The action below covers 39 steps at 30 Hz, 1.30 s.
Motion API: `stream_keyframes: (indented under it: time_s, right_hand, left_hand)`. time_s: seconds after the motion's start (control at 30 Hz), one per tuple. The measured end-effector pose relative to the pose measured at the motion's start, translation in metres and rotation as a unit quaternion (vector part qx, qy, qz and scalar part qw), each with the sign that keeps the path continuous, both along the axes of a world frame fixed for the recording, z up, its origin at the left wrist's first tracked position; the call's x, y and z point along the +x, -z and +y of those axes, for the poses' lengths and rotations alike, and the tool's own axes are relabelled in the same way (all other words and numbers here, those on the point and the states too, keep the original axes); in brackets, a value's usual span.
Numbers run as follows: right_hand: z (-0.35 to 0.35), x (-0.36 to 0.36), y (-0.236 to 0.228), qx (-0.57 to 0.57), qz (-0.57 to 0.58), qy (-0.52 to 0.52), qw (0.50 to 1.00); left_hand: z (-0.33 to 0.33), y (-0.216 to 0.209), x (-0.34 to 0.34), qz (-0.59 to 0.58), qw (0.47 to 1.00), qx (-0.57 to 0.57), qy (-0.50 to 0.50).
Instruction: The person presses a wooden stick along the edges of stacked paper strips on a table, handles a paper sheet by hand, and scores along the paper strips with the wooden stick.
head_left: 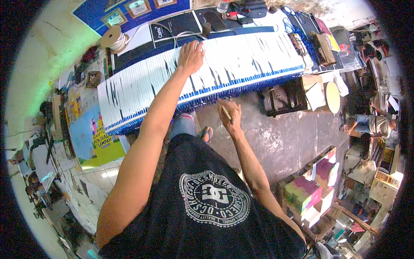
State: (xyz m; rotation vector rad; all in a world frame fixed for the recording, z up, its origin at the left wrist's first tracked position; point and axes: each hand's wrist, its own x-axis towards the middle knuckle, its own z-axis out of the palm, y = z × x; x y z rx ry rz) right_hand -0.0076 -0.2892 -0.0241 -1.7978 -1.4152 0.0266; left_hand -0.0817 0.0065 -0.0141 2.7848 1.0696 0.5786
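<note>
A long panel of many narrow white strips [146, 82], packed side by side with blue ends along the near edge, spans the table in front of me. My left hand [191, 57] lies on its far part, palm down and fingers stretched out. Just off the near edge, my right hand [230, 115] is closed around a slim light-brown stick-like tool [225, 111] with a dark end. I cannot make out exactly what kind of tool it is. Blue threads or fringe [198, 102] hang below the strips close to that hand.
A spool of white cord [114, 38] stands at the far left. A dark stool [282, 100] sits under the table's right side. Stacks of colourful printed paper [303, 192] are at the lower right. A person [377, 123] sits far right. My sandalled foot [208, 134] is on the floor.
</note>
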Motion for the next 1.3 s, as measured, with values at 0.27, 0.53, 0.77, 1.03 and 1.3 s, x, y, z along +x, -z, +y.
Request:
stream_keyframes:
  time_s: [0.27,0.53,0.77,1.03,1.3]
  right_hand:
    - [-0.067,-0.008,-0.045,-0.044,0.024,0.065,0.997]
    - [-0.005,0.006,-0.101,0.129,0.042,0.118,0.984]
    - [0.076,0.004,-0.061,0.11,0.048,0.042,0.992]
    - [0.079,0.005,-0.047,0.002,0.066,0.01,0.998]
    - [0.045,0.003,-0.058,-0.065,0.061,-0.002,0.996]
  left_hand:
    - [0.003,0.002,-0.006,-0.011,1.0,-0.012,-0.024]
    - [0.004,0.005,-0.006,-0.014,0.999,0.028,-0.016]
    - [0.0,0.001,-0.007,-0.014,1.0,-0.004,-0.017]
    - [0.0,0.003,-0.011,-0.028,0.999,0.005,-0.03]
    - [0.001,0.003,-0.011,-0.038,0.998,0.052,-0.023]
